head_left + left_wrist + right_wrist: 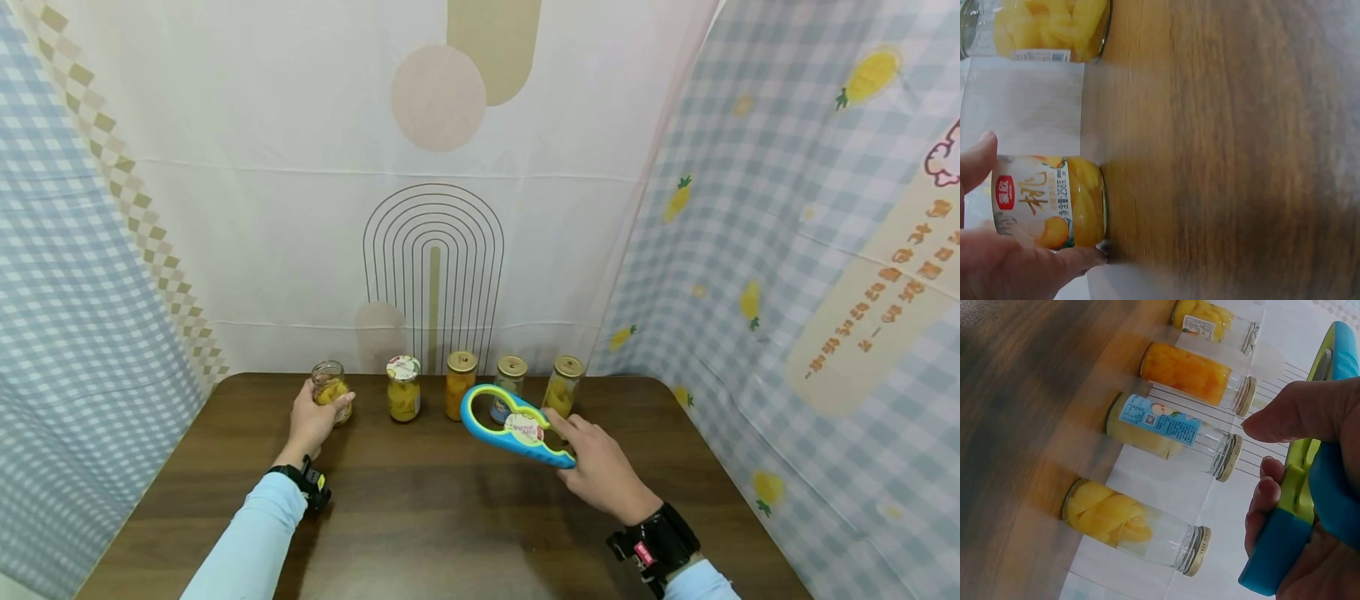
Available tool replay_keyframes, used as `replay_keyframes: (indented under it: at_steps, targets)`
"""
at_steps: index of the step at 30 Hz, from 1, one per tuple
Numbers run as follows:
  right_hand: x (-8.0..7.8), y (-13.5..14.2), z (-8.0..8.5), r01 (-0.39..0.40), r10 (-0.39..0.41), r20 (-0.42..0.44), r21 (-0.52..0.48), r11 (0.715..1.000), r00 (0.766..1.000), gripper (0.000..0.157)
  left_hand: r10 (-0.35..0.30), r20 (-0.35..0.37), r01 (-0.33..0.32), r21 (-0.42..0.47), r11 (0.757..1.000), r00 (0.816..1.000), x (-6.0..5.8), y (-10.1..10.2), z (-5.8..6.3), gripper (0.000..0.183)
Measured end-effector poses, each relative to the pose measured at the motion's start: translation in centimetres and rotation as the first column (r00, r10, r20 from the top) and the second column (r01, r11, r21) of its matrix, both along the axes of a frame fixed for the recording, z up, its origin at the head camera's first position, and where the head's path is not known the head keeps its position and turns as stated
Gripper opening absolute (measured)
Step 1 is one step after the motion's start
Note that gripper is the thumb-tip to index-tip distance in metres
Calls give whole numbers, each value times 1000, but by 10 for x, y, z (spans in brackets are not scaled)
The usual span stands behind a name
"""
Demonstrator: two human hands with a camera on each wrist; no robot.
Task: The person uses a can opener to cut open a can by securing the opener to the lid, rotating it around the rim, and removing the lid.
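Backdrop: pale patterned cloths [262,250] behind and at both sides; dark wood tabletop [420,521] in front of me.
Left hand [317,421]: my fingers grip the lidless jar [327,383], left end of the row, long axis roughly upright.
White-lidded jar [403,400]: upright, right of my left hand, which is the nearer one.
Orange jar [458,392], blue-labelled jar [511,380]: upright, gold lids; opener overlaps the latter from above.
Opener [517,446]: blue-green, long axis slanting, big loop pointing left toward the lidless jar, well apart from it.
End jar [562,390]: upright, nearest my right fingers.
Right hand [600,467]: fingers clamped on the opener's handle end.
Views: left wrist shows the peach label; head mostly hides it. Right wrist crops the loop.
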State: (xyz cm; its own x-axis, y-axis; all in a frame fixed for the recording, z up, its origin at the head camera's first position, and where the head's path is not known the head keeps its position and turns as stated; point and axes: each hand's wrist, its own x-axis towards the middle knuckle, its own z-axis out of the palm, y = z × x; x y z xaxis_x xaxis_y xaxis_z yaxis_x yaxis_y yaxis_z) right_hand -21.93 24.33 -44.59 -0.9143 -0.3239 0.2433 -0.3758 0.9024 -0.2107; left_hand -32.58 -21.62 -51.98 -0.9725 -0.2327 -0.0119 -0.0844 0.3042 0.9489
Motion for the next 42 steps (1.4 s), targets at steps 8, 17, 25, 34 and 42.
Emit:
replay_keyframes:
  at_steps: [8, 17, 25, 34, 42]
  targets:
    - [-2, -2, 2, -12, 12, -24, -8, 1000, 1000, 90, 119, -36, -120, -38, 992, 992, 10, 11, 5, 104]
    - [-2, -6, -1, -5, 4, -38, -26, 1000, 999, 90, 41, 108, -26, -142, 990, 993, 47, 21, 11, 116]
    - [-1, -8, -6, 6, -6, -16, -38, 999, 1000, 91, -63, 132, 85, -174, 981, 989, 97, 41, 9, 95]
    - [3, -7, -10, 6, -7, -11, -33, 999, 1000, 90, -129, 70, 139, -158, 978, 989, 145, 72, 13, 63]
    - [-1, -10, -9, -10, 10, -1, -34, 999, 1000, 90, -172, 46, 176, -102, 979, 984, 152, 86, 14, 55]
